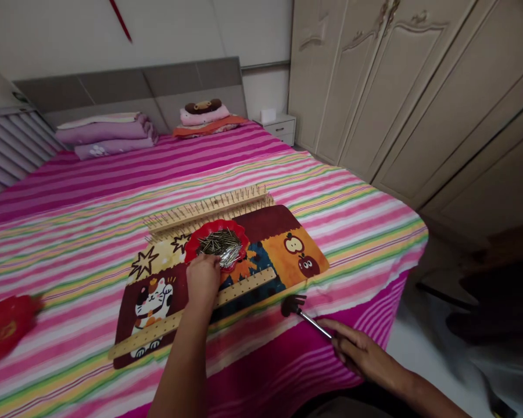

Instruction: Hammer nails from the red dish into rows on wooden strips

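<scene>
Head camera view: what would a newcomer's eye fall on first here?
Probably the red scalloped bowl of nails on the mat, where the left hand reaches in. Then come the wooden strip bristling with nails behind it, and the hammer in the right hand at the lower right.

Dim, soft indoor light; the lower right sinks into shadow. Wide-angle stretch slants the wardrobe (401,75) at upper right; the red object (6,325) at left edge blurs; silvery nails (230,255) glint mid-frame.
</scene>
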`<state>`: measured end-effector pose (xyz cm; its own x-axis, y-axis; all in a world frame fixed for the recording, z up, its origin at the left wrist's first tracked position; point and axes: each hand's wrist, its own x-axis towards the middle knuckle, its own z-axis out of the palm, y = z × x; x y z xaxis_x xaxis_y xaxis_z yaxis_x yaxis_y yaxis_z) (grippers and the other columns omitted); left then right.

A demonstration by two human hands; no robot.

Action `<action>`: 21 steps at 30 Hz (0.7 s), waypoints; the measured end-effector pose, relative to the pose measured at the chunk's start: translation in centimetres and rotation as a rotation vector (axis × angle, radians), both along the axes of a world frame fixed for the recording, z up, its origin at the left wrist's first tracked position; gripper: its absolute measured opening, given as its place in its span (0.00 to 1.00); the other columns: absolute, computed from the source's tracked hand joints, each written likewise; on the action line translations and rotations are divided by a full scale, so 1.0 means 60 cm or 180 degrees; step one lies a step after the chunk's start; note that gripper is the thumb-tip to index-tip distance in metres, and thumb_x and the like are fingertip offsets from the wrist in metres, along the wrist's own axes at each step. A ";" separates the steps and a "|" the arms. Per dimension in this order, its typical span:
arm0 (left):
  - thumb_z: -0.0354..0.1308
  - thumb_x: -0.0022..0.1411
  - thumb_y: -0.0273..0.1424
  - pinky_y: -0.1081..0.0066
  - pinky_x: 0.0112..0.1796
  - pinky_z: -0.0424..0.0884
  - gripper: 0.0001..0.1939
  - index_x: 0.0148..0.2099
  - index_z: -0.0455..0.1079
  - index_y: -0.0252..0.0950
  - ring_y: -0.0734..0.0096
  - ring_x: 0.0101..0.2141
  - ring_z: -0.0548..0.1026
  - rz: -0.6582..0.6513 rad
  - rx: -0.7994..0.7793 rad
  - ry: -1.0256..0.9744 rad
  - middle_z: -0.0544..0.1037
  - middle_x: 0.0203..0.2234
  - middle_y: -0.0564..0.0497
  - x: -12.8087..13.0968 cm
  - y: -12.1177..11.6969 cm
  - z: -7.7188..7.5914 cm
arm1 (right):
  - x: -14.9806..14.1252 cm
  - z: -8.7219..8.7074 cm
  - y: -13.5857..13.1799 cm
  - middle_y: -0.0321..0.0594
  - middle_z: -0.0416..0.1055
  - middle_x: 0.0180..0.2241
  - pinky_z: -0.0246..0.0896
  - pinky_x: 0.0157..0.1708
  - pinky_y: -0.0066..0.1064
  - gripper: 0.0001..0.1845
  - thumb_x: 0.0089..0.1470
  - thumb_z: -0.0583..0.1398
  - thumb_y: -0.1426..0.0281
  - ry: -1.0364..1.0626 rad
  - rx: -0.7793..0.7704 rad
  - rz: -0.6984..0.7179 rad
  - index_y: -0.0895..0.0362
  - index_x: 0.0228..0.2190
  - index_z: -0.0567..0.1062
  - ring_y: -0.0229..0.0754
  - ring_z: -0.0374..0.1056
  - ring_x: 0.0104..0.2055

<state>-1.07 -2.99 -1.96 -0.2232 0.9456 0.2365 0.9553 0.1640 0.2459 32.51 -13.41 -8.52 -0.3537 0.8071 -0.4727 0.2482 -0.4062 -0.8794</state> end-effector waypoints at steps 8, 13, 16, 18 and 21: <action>0.49 0.55 0.29 0.70 0.32 0.63 0.11 0.29 0.73 0.37 0.66 0.31 0.71 -0.0294 -0.0506 0.0285 0.75 0.29 0.45 -0.011 0.023 0.002 | -0.006 -0.002 0.005 0.26 0.54 0.16 0.36 0.15 0.22 0.32 0.48 0.54 0.60 0.0125 -0.0434 -0.0121 0.56 0.55 0.63 0.30 0.45 0.15; 0.49 0.56 0.32 0.70 0.36 0.64 0.09 0.31 0.71 0.38 0.67 0.32 0.72 -0.0149 0.0060 -0.0663 0.76 0.30 0.48 -0.020 0.009 0.005 | -0.006 -0.002 0.006 0.25 0.54 0.15 0.35 0.14 0.22 0.33 0.47 0.53 0.60 0.0183 -0.0455 -0.0093 0.57 0.55 0.61 0.29 0.45 0.14; 0.53 0.52 0.37 0.70 0.36 0.65 0.10 0.33 0.70 0.38 0.69 0.30 0.72 0.0215 0.0361 -0.1683 0.76 0.29 0.51 -0.022 -0.013 0.015 | -0.007 0.001 0.006 0.25 0.55 0.15 0.36 0.14 0.21 0.34 0.48 0.53 0.59 0.0161 -0.0444 -0.0103 0.59 0.55 0.61 0.29 0.45 0.14; 0.56 0.49 0.41 0.71 0.34 0.66 0.13 0.33 0.70 0.37 0.71 0.28 0.71 0.0393 0.0557 -0.2391 0.75 0.26 0.52 -0.021 -0.037 0.022 | -0.007 0.003 0.005 0.25 0.56 0.16 0.37 0.14 0.21 0.33 0.48 0.53 0.59 0.0134 -0.0426 -0.0109 0.59 0.55 0.62 0.29 0.46 0.14; 0.61 0.43 0.44 0.73 0.30 0.67 0.18 0.33 0.69 0.35 0.73 0.26 0.70 0.0561 0.0721 -0.3190 0.74 0.23 0.53 -0.014 -0.076 0.019 | -0.005 0.005 0.004 0.26 0.56 0.16 0.37 0.13 0.21 0.32 0.49 0.53 0.61 0.0123 -0.0408 -0.0088 0.57 0.55 0.62 0.29 0.46 0.14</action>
<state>-1.89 -7.58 -0.79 -0.5458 0.8372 0.0344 0.2635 0.1325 0.9555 32.18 -13.15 -8.23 -0.3521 0.7506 -0.5591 0.2025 -0.5221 -0.8285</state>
